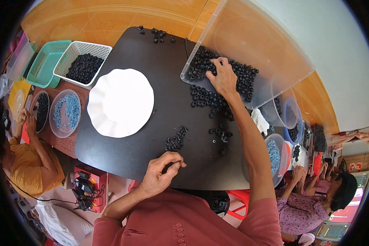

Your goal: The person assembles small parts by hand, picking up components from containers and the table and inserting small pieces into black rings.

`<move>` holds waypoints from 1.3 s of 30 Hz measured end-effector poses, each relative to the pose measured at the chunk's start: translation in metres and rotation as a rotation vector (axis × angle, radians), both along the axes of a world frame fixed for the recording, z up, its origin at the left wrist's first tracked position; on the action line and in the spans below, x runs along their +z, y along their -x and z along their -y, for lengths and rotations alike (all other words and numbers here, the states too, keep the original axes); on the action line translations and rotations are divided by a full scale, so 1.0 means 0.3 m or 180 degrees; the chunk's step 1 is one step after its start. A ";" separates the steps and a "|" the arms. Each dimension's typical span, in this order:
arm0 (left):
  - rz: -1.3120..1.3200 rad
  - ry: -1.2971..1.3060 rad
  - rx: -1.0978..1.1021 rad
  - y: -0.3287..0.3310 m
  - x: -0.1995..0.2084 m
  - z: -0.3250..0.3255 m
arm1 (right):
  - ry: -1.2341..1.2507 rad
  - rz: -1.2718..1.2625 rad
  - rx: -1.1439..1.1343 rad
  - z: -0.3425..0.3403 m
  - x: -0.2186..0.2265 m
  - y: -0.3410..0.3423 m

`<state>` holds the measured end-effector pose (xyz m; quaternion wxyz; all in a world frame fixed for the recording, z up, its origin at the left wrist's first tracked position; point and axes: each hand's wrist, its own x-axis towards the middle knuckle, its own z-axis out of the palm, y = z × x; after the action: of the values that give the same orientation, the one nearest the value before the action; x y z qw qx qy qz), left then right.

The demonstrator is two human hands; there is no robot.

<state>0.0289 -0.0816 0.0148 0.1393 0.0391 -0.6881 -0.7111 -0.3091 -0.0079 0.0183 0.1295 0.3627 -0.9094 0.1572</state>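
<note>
My right hand (224,78) reaches to the far right of the black table (172,61), over a heap of small black ring-shaped parts (244,76) in a clear plastic bin (258,37) lying tipped toward me. Its thumb and fingers are apart, touching the heap. Near the table's front edge, my left hand (162,174) is closed, thumb curled against the fingers; whatever it may hold is hidden. Just beyond it is a small cluster of black pieces (176,139). More black rings (205,97) have spilled out in front of the bin.
A white wavy-edged plate (121,102) rests on the table's left. Beyond it stand a white basket (104,51) of black parts, a green basket (49,61) and a tub of blue pieces (71,108). Other people work at both sides. Tubs (281,153) crowd the right edge.
</note>
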 end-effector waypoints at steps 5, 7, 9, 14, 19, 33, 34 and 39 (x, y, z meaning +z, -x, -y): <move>0.0214 -0.0150 -0.0083 -0.001 0.012 0.004 | -0.0016 -0.0187 0.0025 0.005 -0.024 0.045; 0.0150 -0.0108 -0.0063 -0.002 0.010 0.005 | -0.0014 -0.0170 -0.0017 0.019 -0.024 0.055; 0.0132 -0.0123 -0.0040 -0.005 0.005 0.005 | 0.0027 -0.0146 0.0045 0.018 -0.016 0.064; 0.0183 -0.0216 -0.0085 -0.006 0.002 0.005 | 0.1039 0.0063 0.0177 -0.012 0.003 0.133; 0.0238 -0.0303 -0.0009 -0.015 0.003 0.002 | 0.1401 0.1165 -0.0577 -0.025 0.069 0.108; 0.0133 -0.0469 0.0086 -0.020 -0.001 -0.002 | 0.3541 0.3684 -0.0426 -0.067 0.139 0.020; 0.0159 -0.0482 0.0085 -0.029 0.002 -0.003 | 0.3586 0.3761 -0.0394 -0.068 0.142 0.005; 0.0227 -0.0769 -0.0014 -0.096 0.023 -0.011 | 0.3714 0.4048 -0.0196 -0.070 0.167 -0.089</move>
<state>0.0576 -0.0782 0.0218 0.1074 0.0794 -0.6020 -0.7872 -0.2822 0.0132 0.0683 -0.2345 0.0565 -0.5925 0.7686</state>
